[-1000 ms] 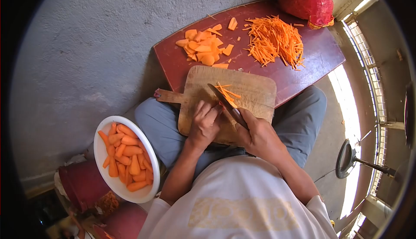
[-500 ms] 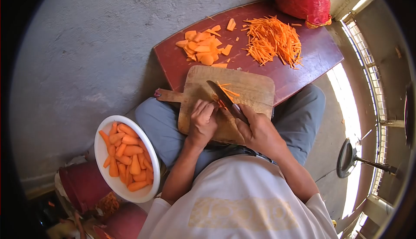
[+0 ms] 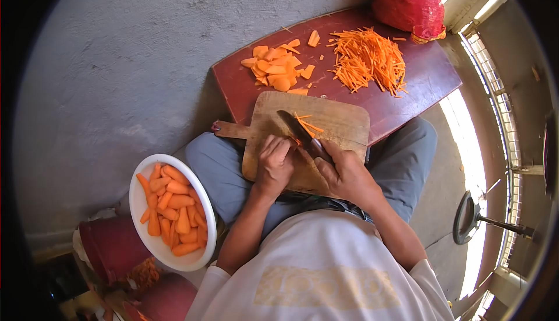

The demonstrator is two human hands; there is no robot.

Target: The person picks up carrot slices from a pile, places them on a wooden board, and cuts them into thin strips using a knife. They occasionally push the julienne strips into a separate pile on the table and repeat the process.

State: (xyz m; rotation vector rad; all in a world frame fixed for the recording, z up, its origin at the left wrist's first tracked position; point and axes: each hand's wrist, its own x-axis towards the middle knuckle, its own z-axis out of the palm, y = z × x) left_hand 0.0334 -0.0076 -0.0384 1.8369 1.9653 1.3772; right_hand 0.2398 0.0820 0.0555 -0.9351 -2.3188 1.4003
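A wooden cutting board (image 3: 340, 120) with a handle rests across my lap, its far side by the red table. My right hand (image 3: 347, 172) is wrapped round the handle of a knife (image 3: 296, 127), whose blade points up and to the left over the board. Close to the blade, my left hand (image 3: 275, 161) has its fingers bent and pressed on a small piece of carrot (image 3: 297, 142), mostly hidden under the fingertips. A few thin carrot strips (image 3: 308, 124) lie on the board just right of the blade.
On the red table (image 3: 428, 88) are a pile of carrot slices (image 3: 278, 67), a heap of carrot strips (image 3: 372, 59) and a red mesh sack (image 3: 407, 3). A white basin (image 3: 135, 204) of peeled carrots (image 3: 181, 219) stands at my left, near dark red buckets (image 3: 113, 245). A grey wall (image 3: 128, 70) rises at left.
The view has shifted slightly, so the table, board and basin appear a little further right. Both hands and the knife keep almost the same position over the board.
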